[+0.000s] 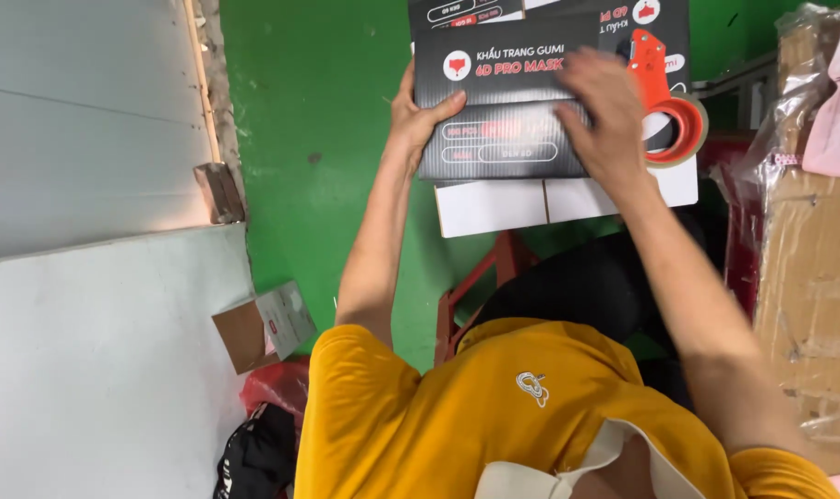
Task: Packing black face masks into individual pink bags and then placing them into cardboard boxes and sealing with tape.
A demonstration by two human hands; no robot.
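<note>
Landmark: black box (494,102), flat, matt, with pale print on its top face; it sits at the top middle of the view, above a green floor (309,139).

1. Left hand (418,115): at the box's left edge. Thumb lies over the top face, fingers curl under the side; a firm grip on the box.
2. Right hand (604,115): on the box's right half, palm down, fingers spread and nearly flat. It presses on the top face; whether the fingers hook the far edge cannot be told.
3. Second black box (549,11): same kind, just beyond the landmark box, partly under it.
4. Tape gun (664,92): red-orange, with a roll of tape, just right of the box, close to the right hand, not held.
5. White sheet (531,203): flat card under the box, sticking out on its near side.
6. Red stool (475,286): frame showing below the box and sheet.
7. Cartons (808,277): brown, wrapped in clear film, well right of the box.
8. Small carton (263,328): open, brown and white, on the floor, well below-left of the box.
9. Yellow shirt (457,407): the person's own, nearest the camera, below the box.
</note>
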